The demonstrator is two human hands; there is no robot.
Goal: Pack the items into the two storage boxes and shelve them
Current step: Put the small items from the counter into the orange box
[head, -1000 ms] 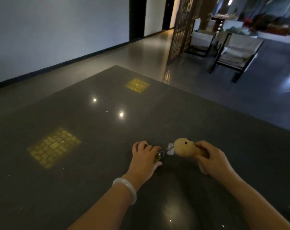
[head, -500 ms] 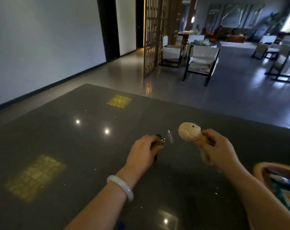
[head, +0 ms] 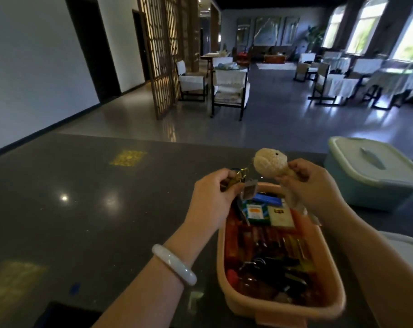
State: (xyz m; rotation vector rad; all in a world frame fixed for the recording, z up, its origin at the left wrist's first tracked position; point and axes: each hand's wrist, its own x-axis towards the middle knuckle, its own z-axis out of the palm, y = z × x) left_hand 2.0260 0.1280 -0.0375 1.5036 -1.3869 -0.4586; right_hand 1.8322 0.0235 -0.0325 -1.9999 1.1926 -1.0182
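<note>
Above the far end of the open pink storage box (head: pixel 226 256), both hands are holding one plush keychain. Right hand (head: pixel 315 188) is gripping the cream plush toy (head: pixel 270 162) by its lower part, fingers curled round it, head pointing up. Left hand (head: pixel 211 200) is pinching the gold clasp (head: pixel 238 177), a small tag (head: pixel 249 191) dangling beneath. White bangle (head: pixel 174 265) is sitting on the left wrist. Pink box is resting on the dark polished table (head: pixel 82 209), holding packets, cards and dark items, blurred. Lidded teal storage box (head: pixel 375 174) is standing further back to the right, apart from the pink one.
</note>
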